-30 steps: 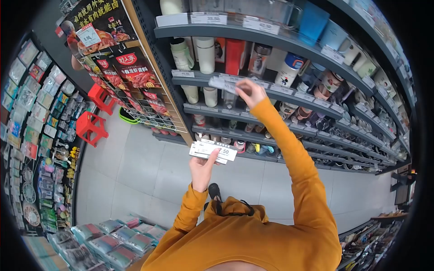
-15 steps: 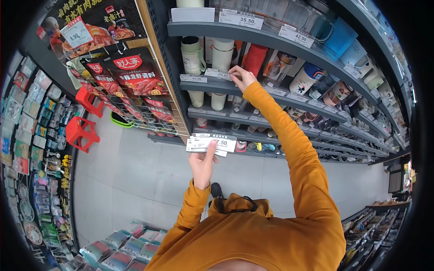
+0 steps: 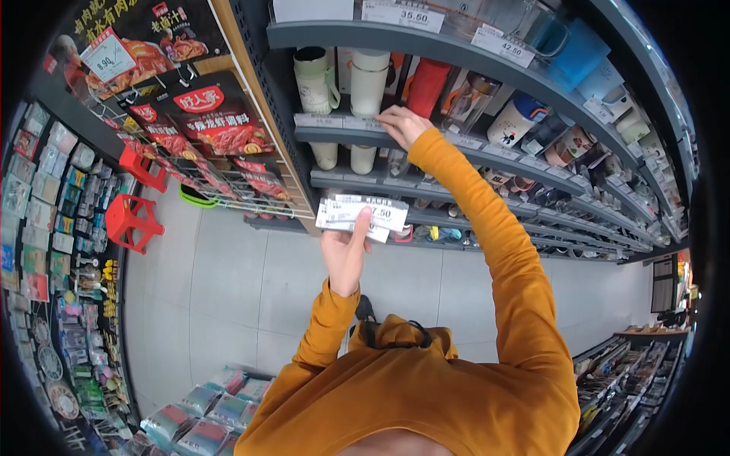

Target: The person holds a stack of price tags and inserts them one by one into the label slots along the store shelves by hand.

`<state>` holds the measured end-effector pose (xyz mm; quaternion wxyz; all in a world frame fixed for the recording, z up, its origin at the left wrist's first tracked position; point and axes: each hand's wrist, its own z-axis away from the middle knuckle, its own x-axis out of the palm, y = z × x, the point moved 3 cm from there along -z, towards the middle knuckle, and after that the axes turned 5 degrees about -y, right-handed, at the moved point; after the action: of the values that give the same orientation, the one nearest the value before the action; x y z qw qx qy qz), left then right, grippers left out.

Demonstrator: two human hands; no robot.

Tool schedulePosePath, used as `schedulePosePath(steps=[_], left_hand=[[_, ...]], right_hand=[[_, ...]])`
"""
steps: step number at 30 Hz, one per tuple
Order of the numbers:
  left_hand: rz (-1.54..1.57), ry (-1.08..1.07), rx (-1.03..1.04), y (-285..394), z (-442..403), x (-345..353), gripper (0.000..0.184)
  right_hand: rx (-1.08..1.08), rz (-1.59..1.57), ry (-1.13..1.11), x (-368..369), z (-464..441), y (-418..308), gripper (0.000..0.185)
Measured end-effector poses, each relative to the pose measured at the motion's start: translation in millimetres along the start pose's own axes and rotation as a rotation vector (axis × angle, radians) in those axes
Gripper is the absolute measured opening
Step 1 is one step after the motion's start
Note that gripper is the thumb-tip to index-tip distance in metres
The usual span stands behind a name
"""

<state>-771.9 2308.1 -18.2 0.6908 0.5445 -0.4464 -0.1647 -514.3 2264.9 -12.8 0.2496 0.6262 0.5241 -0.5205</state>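
Observation:
My left hand (image 3: 347, 247) holds a fanned stack of white price tags (image 3: 384, 216), thumb across the front one, which reads in part "7.50". Up at the shelf, my right hand (image 3: 407, 125) has its bent fingers against the right end of a price tag (image 3: 362, 124) on the front strip of the shelf edge. Another price tag (image 3: 318, 121) sits to its left in the same strip. Just above stand a green-white tumbler with a handle (image 3: 314, 83) and a cream tumbler (image 3: 369, 82). Right of them is a red bottle (image 3: 428, 87).
Red seasoning packets (image 3: 217, 114) hang on a rack to the left. Two red stools (image 3: 131, 222) and a green basket (image 3: 198, 196) stand on the floor. Packaged goods (image 3: 205, 410) are stacked at the lower left. Blue jugs (image 3: 574, 57) stand on the upper shelf.
The tag at my right hand was tilted out from the strip and now lies level in it. My left hand has risen slightly with its tags, which are more fanned out.

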Motion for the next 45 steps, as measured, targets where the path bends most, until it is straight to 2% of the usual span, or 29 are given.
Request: schedulePosePath(steps=[3,6,8,10,13,15,27,31,34,35,40,45], left_hand=[[0.007,0.037,0.026,6,-3,4,0.016],[-0.021,0.059,0.023,7,-2,11,0.016],[-0.021,0.060,0.028,3,-1,19,0.016],[-0.028,0.041,0.027,1,2,28,0.016],[-0.033,0.006,0.025,-1,10,51,0.016],[-0.025,0.001,0.028,-3,18,69,0.016],[-0.063,-0.287,0.021,-39,113,197,0.017],[-0.087,-0.297,-0.007,-68,159,241,0.017],[-0.077,-0.324,-0.035,-87,189,267,0.018],[-0.085,-0.325,-0.025,-93,197,272,0.018],[-0.104,-0.306,-0.019,-105,225,287,0.018],[-0.168,-0.271,0.012,-99,227,274,0.020]], right_hand=[[-0.066,-0.063,0.163,-21,11,-23,0.026],[-0.001,-0.539,0.067,-53,40,-56,0.027],[0.145,-0.839,-0.143,-74,67,-72,0.029],[0.148,-0.971,-0.191,-92,92,-80,0.027],[0.192,-0.845,-0.094,-114,123,-81,0.014],[0.216,-0.846,-0.094,-123,143,-73,0.013],[0.270,-0.961,0.101,-214,301,-26,0.016],[0.370,-0.917,0.162,-241,374,-8,0.019],[0.359,-0.907,0.219,-249,418,2,0.019],[0.289,-0.859,0.232,-252,428,4,0.019],[0.316,-0.900,0.176,-254,457,8,0.016],[0.315,-0.954,0.119,-245,448,11,0.012]])
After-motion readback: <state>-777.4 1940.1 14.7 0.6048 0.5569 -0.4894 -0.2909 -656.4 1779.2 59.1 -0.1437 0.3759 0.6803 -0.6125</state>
